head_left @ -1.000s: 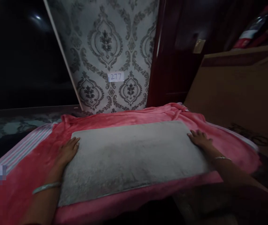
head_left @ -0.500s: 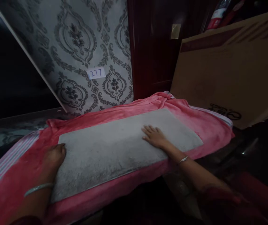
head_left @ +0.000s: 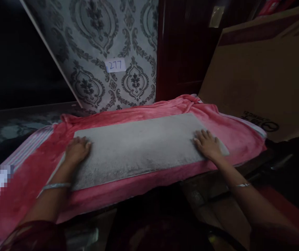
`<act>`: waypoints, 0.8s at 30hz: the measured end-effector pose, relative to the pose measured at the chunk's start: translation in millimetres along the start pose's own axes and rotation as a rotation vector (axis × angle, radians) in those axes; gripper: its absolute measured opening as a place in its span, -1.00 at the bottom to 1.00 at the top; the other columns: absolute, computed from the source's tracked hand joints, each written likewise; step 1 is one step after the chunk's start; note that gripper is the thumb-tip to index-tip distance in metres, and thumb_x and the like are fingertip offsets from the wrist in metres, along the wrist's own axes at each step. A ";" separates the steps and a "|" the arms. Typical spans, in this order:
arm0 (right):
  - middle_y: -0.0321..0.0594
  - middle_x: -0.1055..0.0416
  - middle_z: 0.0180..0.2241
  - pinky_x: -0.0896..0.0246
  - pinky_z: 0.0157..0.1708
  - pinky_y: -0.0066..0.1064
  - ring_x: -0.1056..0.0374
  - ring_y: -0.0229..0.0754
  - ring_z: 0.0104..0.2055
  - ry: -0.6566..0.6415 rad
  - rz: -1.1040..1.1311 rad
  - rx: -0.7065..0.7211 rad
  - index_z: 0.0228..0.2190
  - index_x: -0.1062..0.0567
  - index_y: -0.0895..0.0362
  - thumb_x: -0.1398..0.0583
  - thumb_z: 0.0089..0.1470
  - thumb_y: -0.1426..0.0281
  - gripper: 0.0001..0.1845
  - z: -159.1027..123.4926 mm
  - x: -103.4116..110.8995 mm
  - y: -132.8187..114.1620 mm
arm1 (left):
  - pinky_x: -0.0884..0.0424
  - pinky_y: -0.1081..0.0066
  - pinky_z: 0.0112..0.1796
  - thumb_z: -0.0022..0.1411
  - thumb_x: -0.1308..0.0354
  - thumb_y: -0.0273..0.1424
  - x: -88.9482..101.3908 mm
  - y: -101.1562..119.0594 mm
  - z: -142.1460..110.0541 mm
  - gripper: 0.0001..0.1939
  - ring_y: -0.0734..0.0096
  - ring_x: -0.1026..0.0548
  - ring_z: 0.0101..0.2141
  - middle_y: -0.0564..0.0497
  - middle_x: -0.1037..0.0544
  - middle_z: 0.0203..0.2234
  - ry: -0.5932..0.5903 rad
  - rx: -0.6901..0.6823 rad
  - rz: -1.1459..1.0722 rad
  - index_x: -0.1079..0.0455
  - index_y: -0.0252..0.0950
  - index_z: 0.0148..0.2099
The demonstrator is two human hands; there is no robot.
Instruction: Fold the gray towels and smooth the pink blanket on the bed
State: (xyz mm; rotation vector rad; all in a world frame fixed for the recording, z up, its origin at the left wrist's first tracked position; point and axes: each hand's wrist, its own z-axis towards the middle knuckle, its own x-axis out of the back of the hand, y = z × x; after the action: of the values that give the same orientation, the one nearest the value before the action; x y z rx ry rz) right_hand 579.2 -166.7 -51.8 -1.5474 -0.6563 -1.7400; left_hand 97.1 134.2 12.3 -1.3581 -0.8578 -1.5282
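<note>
Now lays left hand (head_left: 77,150) uncurled and right hand (head_left: 208,144) farther right than before, fingers loosely spread, gripping nothing, with grey cloth (head_left: 139,143) flat beneath and between them. Seems mid-smoothing; likely calls next for even outward strokes.

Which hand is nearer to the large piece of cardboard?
Right. The right hand is on the right part of the grey cloth, left of the cardboard; the left hand is at the cloth's left end, farther away.

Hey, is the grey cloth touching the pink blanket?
Touching: the head view shows the grey cloth lying flat on the pink blanket, which borders it.
</note>
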 end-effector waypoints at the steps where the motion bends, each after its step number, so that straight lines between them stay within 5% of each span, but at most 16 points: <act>1: -0.02 0.05 0.38 0.09 0.24 0.24 0.17 0.16 0.41 0.010 0.040 0.102 0.32 -0.17 0.10 0.22 0.34 0.11 -0.34 -2.5 0.3 -19.4 | -0.15 -0.08 0.20 0.39 0.23 -0.17 0.4 13.5 -8.9 -0.34 -0.14 -0.10 0.32 -0.42 -0.12 0.33 -0.025 -0.027 0.013 -0.12 -0.47 0.37; 6: -0.17 0.14 0.41 0.09 0.26 0.17 0.21 0.12 0.42 -0.053 0.189 0.562 0.37 -0.05 -0.07 0.14 0.34 0.09 -0.37 -20.4 -5.1 -111.8 | 0.08 -0.14 0.29 0.39 0.16 -0.08 -10.4 69.8 -61.0 -0.38 0.04 0.11 0.39 -0.04 0.05 0.42 -0.155 -0.376 -0.068 0.00 -0.08 0.43; 11: -0.21 0.11 0.40 0.19 0.31 0.14 0.22 0.07 0.43 -0.136 0.125 0.630 0.36 -0.08 -0.07 0.13 0.34 0.06 -0.37 -34.2 -15.8 -138.2 | 0.15 -0.14 0.30 0.40 0.17 -0.06 -26.3 78.0 -83.4 -0.36 0.06 0.16 0.40 -0.02 0.09 0.43 -0.158 -0.374 -0.122 0.04 -0.08 0.44; 16: -0.23 0.11 0.40 0.16 0.31 0.13 0.19 0.06 0.42 -0.119 0.117 0.628 0.36 -0.08 -0.08 0.16 0.34 0.04 -0.36 -34.2 -23.7 -127.6 | 0.10 -0.09 0.30 0.40 0.15 -0.06 -20.0 54.4 -80.6 -0.37 0.12 0.08 0.39 -0.05 0.04 0.42 -0.183 -0.402 -0.199 -0.01 -0.10 0.43; 19: -0.17 0.04 0.39 0.12 0.28 0.18 0.14 0.10 0.41 -0.129 0.115 0.596 0.34 -0.14 -0.05 0.15 0.33 0.04 -0.36 -31.9 -21.9 -134.1 | 0.07 -0.09 0.30 0.42 0.16 -0.13 -12.8 21.6 -85.4 -0.42 0.14 0.00 0.37 -0.10 -0.05 0.39 -0.094 -0.223 -0.172 -0.08 -0.14 0.40; 24: -0.06 0.10 0.40 0.22 0.31 0.17 0.21 0.13 0.42 -0.080 0.233 0.700 0.33 -0.16 0.07 0.13 0.34 0.10 -0.36 -42.4 3.2 -218.7 | 0.09 -0.10 0.30 0.42 0.19 -0.14 -15.8 -20.7 -104.2 -0.39 0.11 0.01 0.37 -0.18 -0.06 0.39 -0.059 -0.012 -0.100 -0.05 -0.23 0.42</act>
State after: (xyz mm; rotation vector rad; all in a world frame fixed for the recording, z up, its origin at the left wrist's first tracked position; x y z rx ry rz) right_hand 382.1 -63.7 -37.5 -1.1399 -0.9556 -1.1043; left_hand 39.6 49.0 -18.6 -1.3927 -0.9677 -1.5782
